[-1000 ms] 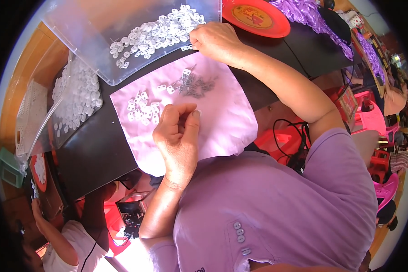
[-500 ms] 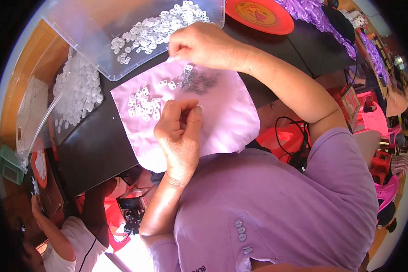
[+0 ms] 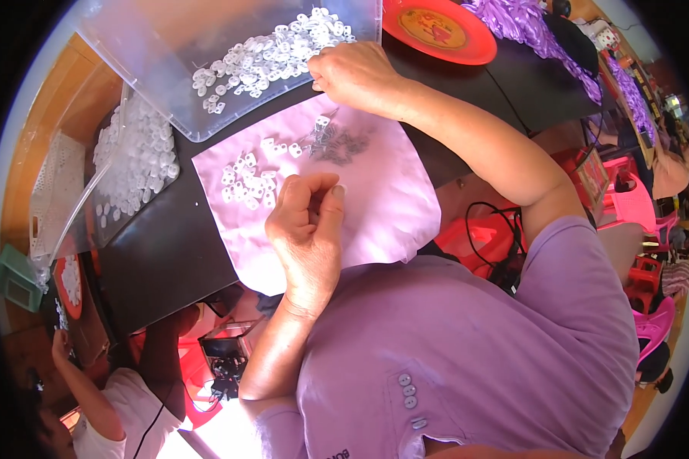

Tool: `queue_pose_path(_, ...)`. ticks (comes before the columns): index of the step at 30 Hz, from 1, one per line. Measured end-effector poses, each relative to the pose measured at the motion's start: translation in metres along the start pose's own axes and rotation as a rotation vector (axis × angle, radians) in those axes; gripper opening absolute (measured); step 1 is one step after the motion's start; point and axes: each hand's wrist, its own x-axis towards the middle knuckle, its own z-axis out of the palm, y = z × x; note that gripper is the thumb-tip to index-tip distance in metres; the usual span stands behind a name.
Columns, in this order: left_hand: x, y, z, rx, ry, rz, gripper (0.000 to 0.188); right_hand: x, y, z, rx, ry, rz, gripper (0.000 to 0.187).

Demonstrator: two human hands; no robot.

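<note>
The right hand (image 3: pixel 357 74) is being carried from the upper edge of the cloth (image 3: pixel 390 203) back to the near rim of the clear box (image 3: pixel 190 128). Half a second ago it was being held lower, over that cloth edge. The left hand (image 3: pixel 306 233) is being kept in nearly the same spot over the cloth. The short row (image 3: pixel 281 148) of white pieces is apparently being lengthened: three are being counted, where two were being counted before. Judging by this, white pieces are being added to the cloth a few at a time.

Grip, right: fingers are being kept curled together, narrow; whether anything is being pinched can't be made out, tips being hidden. Grip, left: thumb and forefinger are being brought near each other, narrow; anything thin between them can't be made out.

White pieces: small, glossy, rounded, dark holes being shown in most. A loose pile (image 3: pixel 249 183) is being spread on the cloth's left part, the row is being seen just above and right of it, and one single piece is being seen at the top of the grey pins (image 3: pixel 343 145). The pins are being left in a tangled, thin-looking cluster right of the row. A far bigger heap (image 3: pixel 283 52) is being held in the box on the dark worktop (image 3: pixel 164 260).
</note>
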Motion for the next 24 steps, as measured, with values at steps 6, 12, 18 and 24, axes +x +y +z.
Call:
queue_pose_path(6, 0.000, 0.000, 0.000, -0.010, 0.001, -0.010, 0.009, 0.003, 0.005, -0.007, 0.046, -0.089, 0.007, 0.011)
queue_pose_path(12, -0.001, 0.001, -0.001, -0.006, 0.009, -0.029, 0.009, -0.002, -0.007, -0.004, -0.118, -0.082, -0.114, 0.012)
queue_pose_path(18, 0.000, 0.003, 0.003, 0.030, -0.009, -0.015, 0.008, -0.010, -0.002, -0.003, -0.179, 0.048, -0.107, 0.013)
queue_pose_path(24, 0.003, 0.001, 0.003, -0.006, 0.008, -0.052, 0.007, -0.026, -0.012, -0.022, 0.244, -0.052, -0.074, 0.008)
